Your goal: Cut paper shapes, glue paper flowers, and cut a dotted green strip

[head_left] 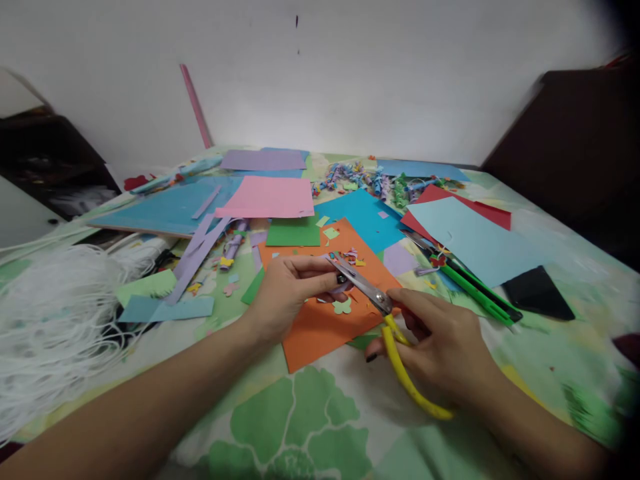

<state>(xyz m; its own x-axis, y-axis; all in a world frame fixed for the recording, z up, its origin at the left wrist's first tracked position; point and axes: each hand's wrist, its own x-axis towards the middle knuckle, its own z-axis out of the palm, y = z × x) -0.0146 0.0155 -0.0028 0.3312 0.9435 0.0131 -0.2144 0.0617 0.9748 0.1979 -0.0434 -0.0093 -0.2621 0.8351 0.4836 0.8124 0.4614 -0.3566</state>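
Note:
My right hand (445, 347) grips yellow-handled scissors (373, 300), blades pointing up-left and nearly closed. My left hand (287, 290) pinches a small purple paper piece (340, 288) at the blades' tips, fingers curled round it. Both hands hover over an orange paper sheet (325, 327) strewn with tiny cut scraps and a pale green flower shape (343, 307).
Coloured sheets cover the table: pink (270, 197), blue (170, 207), light blue (475, 243), red, green, purple strips (197, 257). Green markers (475, 290) lie right of the scissors, black paper (537, 293) beyond. White cord (55, 320) is heaped at left. Curled paper bits (365, 177) lie at the back.

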